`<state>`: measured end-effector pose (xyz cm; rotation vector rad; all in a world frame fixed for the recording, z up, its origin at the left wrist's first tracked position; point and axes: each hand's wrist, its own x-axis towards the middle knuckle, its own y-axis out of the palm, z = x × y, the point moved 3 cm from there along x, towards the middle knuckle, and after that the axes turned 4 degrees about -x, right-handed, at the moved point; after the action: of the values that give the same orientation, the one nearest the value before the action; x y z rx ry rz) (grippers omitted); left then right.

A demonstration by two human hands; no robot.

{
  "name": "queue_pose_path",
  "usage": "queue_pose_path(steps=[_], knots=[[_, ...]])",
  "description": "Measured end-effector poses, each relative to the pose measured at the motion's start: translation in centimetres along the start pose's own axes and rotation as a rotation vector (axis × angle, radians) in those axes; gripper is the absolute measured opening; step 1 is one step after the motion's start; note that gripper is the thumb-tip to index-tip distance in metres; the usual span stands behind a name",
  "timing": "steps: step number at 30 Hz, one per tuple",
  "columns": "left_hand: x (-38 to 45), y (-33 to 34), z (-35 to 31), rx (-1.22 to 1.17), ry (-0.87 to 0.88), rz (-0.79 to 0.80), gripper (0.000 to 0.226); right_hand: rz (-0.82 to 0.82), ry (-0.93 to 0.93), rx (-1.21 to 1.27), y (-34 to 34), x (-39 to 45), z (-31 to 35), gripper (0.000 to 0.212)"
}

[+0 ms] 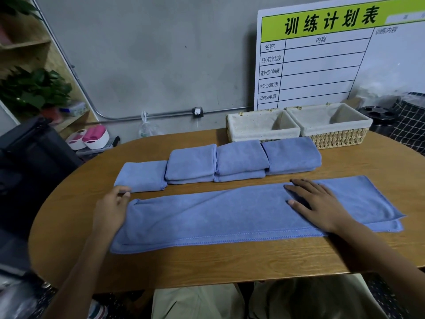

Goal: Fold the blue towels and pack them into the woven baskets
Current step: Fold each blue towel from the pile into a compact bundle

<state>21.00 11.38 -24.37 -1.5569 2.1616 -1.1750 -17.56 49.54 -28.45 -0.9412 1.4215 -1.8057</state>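
A long blue towel (207, 217), folded lengthwise, lies across the wooden table (207, 263) in front of me. My right hand (315, 203) presses flat on it, right of its middle, fingers spread. My left hand (112, 208) is at the towel's left end with fingers curled, and seems to grip that end. Behind the towel runs a row of folded blue towels (241, 160), some stacked two high. Two cloth-lined woven baskets stand empty at the back right: the left basket (232, 125) and the right basket (340, 140).
A white schedule board (322, 65) leans on the wall behind the baskets. A black round container (377, 118) and a checkered bag (411, 130) sit at the far right. A black case (34, 153) stands left of the table, with shelves and plants (34, 88) behind it.
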Motion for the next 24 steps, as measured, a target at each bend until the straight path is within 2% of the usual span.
queue_pose_path(steps=[4, 7, 9, 11, 15, 19, 21, 24], knots=[[0.3, 1.2, -1.1, 0.089, -0.089, 0.129, 0.027, 0.0, 0.005, -0.005, 0.0, -0.1, 0.0, 0.074], [0.9, 1.8, -1.1, 0.232, 0.003, 0.195, 0.018, -0.011, 0.0, -0.008, -0.1, 0.0, 0.0, 0.074], [1.5, 1.7, -0.6, 0.163, -0.007, 0.184, 0.009, -0.011, 0.0, -0.005, -0.1, 0.0, 0.0, 0.074], [2.1, 1.2, 0.5, 0.05, -0.074, 0.168, 0.021, -0.008, 0.003, -0.006, -0.1, -0.1, 0.1, 0.075], [2.8, 0.3, 1.9, 0.014, -0.192, 0.14, 0.032, -0.005, 0.002, -0.009, -0.1, -0.1, 0.2, 0.075], [2.7, 0.6, 1.8, -0.154, -0.257, 0.062, 0.021, -0.009, 0.003, -0.005, 0.0, 0.0, 0.1, 0.074], [2.5, 1.2, 1.3, -0.296, -0.293, 0.085, 0.022, -0.008, 0.003, -0.008, -0.1, 0.0, 0.1, 0.074], [2.5, 1.2, 1.0, -0.356, -0.283, 0.074, 0.019, -0.004, 0.002, -0.003, -0.2, 0.0, 0.1, 0.074]])
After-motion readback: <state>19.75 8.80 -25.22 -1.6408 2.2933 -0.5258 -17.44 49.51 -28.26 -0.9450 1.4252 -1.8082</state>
